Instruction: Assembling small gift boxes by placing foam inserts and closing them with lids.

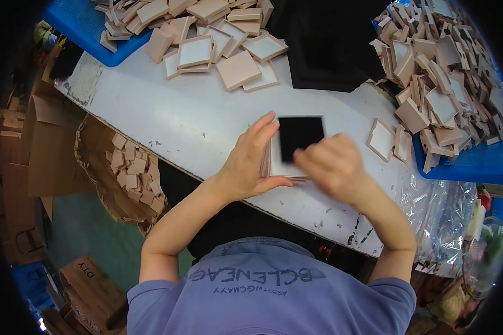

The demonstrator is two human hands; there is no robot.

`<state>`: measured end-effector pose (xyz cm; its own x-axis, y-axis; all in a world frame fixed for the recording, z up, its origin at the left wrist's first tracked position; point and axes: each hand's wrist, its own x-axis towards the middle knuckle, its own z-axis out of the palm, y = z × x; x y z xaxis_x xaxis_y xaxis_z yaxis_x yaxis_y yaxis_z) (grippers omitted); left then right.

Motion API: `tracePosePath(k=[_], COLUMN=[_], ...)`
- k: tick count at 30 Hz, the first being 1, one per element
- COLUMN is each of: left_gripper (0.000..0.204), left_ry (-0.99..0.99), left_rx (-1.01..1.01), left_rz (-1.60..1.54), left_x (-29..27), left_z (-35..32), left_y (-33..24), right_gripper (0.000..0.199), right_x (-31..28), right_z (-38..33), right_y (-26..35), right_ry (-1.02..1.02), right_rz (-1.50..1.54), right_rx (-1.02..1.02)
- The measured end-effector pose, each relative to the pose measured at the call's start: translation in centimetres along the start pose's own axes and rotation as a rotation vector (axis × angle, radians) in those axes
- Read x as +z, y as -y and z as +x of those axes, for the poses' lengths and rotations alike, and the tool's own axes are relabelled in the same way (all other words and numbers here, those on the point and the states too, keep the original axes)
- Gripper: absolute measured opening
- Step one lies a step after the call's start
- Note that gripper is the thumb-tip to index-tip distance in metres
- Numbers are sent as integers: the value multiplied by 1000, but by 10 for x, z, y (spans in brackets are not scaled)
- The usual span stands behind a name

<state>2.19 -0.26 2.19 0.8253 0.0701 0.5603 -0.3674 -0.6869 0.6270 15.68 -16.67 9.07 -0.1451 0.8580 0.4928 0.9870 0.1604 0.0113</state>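
My left hand (246, 159) is wrapped round the left side of a shallow pale-pink box half (282, 169) with a white inside, its thumb along the near edge. Edges showing below suggest it may be stacked on another one. Over the box half is a thin black square pad (300, 134), its lower right corner pinched by my right hand (334, 167). The right hand is blurred by motion and hides the right side of the box half. Whether the pad touches the white inside I cannot tell.
Loose pink box halves (238, 70) are heaped at the far side, by a blue crate (100, 42) and black sheets (332, 56). More fill a blue crate (464, 167) at right, above clear plastic bags (436, 215). A carton (89, 145) of small boxes stands left below the table (151, 109).
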Motion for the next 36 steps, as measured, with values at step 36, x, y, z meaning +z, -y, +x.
tracePosePath(k=[36], left_gripper=[106], left_ry=[-44], left_rx=[33], left_rz=[-113], left_x=[4], left_z=[3], left_y=[6], right_gripper=[30], right_x=[45], right_z=[-17], right_y=[-11], right_ry=[-409], right_rz=[1096], right_rx=[1140])
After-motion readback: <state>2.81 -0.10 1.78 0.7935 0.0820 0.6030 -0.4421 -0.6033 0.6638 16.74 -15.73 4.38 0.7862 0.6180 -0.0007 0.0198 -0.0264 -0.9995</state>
